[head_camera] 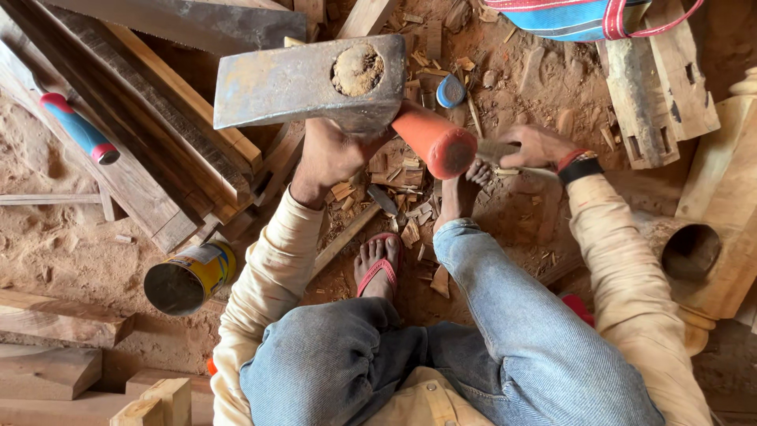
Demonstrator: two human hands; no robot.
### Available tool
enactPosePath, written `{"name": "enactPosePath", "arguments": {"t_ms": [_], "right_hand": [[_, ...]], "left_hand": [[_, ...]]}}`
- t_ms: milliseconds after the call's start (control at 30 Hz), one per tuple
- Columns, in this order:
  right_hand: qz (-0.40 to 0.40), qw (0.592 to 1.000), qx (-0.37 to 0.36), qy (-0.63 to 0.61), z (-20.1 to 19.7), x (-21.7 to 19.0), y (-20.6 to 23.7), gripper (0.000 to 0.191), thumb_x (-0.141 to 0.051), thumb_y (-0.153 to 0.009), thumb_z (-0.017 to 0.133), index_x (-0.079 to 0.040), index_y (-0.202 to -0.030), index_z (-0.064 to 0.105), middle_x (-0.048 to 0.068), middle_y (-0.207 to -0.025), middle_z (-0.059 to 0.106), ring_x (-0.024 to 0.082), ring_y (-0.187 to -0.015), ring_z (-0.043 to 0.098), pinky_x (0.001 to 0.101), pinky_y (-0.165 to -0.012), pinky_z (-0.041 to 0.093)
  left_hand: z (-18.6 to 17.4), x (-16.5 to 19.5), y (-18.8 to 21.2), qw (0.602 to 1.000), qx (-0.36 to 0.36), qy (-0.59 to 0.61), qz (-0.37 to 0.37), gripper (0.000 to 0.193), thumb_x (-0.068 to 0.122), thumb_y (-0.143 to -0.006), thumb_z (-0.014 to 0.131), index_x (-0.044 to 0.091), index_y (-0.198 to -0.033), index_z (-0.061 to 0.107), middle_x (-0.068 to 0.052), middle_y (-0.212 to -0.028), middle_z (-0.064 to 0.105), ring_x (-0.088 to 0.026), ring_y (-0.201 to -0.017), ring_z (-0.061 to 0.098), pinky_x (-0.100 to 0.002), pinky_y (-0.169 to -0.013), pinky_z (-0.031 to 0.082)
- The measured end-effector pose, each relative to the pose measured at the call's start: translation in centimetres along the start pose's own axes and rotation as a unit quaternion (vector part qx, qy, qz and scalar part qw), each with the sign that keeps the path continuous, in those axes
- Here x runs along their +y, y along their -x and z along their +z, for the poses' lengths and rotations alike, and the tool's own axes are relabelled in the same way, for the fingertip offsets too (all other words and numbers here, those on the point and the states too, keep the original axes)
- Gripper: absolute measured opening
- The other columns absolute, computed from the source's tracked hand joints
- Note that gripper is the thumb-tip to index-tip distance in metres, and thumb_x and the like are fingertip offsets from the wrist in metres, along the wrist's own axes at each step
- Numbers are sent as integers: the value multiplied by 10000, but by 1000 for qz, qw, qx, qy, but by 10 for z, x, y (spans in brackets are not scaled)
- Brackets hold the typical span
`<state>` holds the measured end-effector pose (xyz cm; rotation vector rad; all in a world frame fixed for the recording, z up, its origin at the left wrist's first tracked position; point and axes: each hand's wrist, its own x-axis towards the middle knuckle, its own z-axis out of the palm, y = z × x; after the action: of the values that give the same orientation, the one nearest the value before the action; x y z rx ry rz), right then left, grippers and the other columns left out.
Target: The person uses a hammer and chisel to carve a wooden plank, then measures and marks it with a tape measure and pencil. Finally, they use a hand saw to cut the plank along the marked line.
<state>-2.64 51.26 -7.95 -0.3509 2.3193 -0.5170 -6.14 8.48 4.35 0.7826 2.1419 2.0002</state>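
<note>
My left hand (327,158) is raised and grips a heavy steel hammer (303,83) just below its head. The hammer's orange handle (434,140) sticks out to the right. My right hand (536,146), with a black watch and a red band on the wrist, holds a metal chisel (495,150) low over the sandy ground. A bare foot (461,193) rests right beside the chisel tip, among wood chips (410,197). The other foot wears a red sandal (378,264).
Stacked planks (158,134) and a saw with a red and blue handle (79,126) lie at the left. A yellow can (189,276) lies on its side. A turned wooden post with a round hole (694,252) stands at the right. A blue tape measure (451,91) and a striped bag (576,16) sit further off.
</note>
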Motion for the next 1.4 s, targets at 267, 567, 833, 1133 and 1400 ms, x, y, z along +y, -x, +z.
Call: {"name": "enactPosePath", "arguments": {"t_ms": [267,567,833,1133,1400], "right_hand": [[89,982,117,122,41,-21,15,710,-125,-739,642,-108,-1444,561,189,-987,719,361,-844,717,490,-817,591],[78,978,144,130,51,-19,21,639,-71,-738,639,-23,-1364,524,230,-887,699,443,-766,709,551,-717,600],[81,978,138,131,52,-25,32,574,-79,-784,630,-88,-1348,524,241,-837,709,430,-777,716,537,-775,607],[82,974,156,143,63,-41,27,542,-52,-782,638,-67,-1314,535,215,-900,718,427,-801,719,545,-763,604],[-208,931,297,-46,-38,-120,51,792,-435,-923,755,-75,-1551,434,207,-1523,533,368,-1394,545,521,-1169,472]], "left_hand": [[2,-5,0,1000,17,17,0,461,121,-913,831,2,-1319,646,-141,-1305,726,-263,-1193,733,-401,-1078,602],[6,6,-6,999,25,4,31,483,145,-891,892,-1,-1290,662,-142,-1264,740,-251,-1151,723,-398,-1061,579],[2,15,-9,1000,21,-13,5,389,137,-916,836,10,-1258,700,-112,-1226,759,-223,-1093,742,-368,-1005,591],[4,12,-13,999,4,-46,18,362,158,-934,820,35,-1259,719,-106,-1229,769,-219,-1095,749,-369,-1002,592],[8,21,-11,1000,12,-9,-2,400,161,-915,861,32,-1257,697,-116,-1219,769,-226,-1113,747,-394,-1005,603]]}}
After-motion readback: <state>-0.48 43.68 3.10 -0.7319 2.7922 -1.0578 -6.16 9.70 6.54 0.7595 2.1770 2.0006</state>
